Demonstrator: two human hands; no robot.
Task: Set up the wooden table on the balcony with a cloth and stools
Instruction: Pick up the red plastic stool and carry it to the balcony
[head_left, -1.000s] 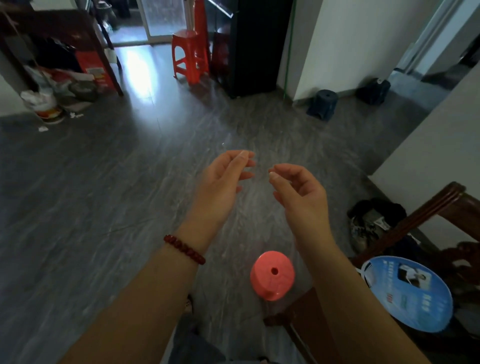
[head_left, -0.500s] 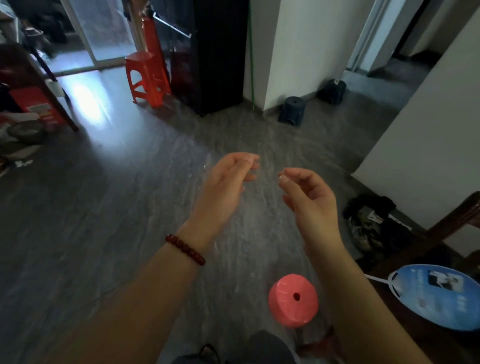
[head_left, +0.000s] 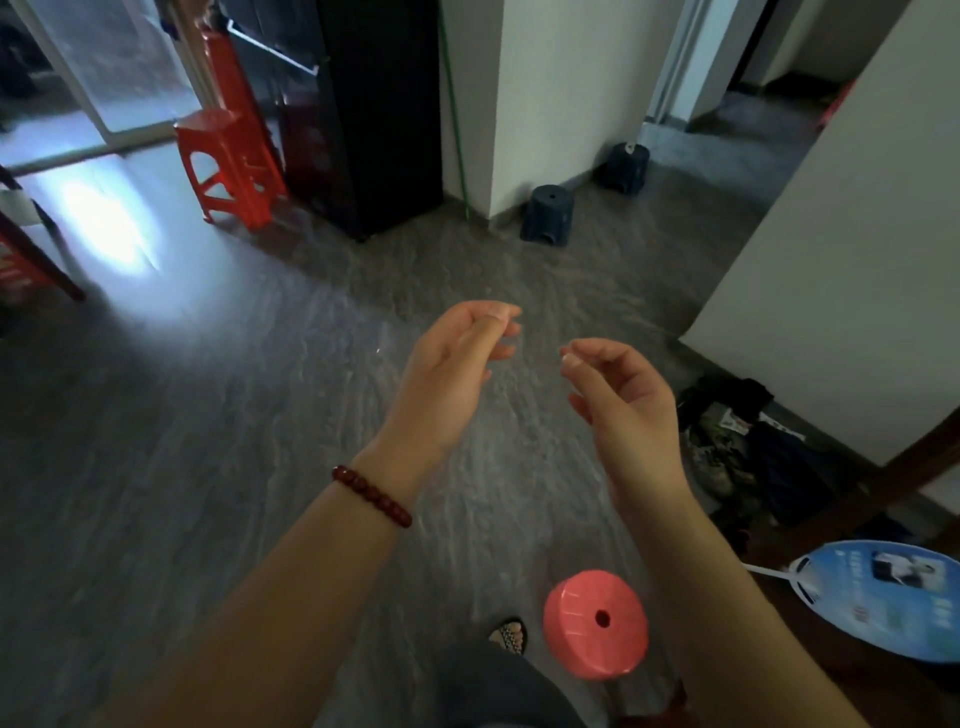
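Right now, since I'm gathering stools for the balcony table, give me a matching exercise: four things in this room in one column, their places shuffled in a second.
Things:
1. red stool
2. pink stool
3. nearer dark blue stool
4. blue fan

Places:
A. at the base of the white wall corner
B. at the lower right edge of the view
C. beside the black cabinet
D. on the floor close to the person's foot

Pairs: 1-C, 2-D, 3-A, 4-B
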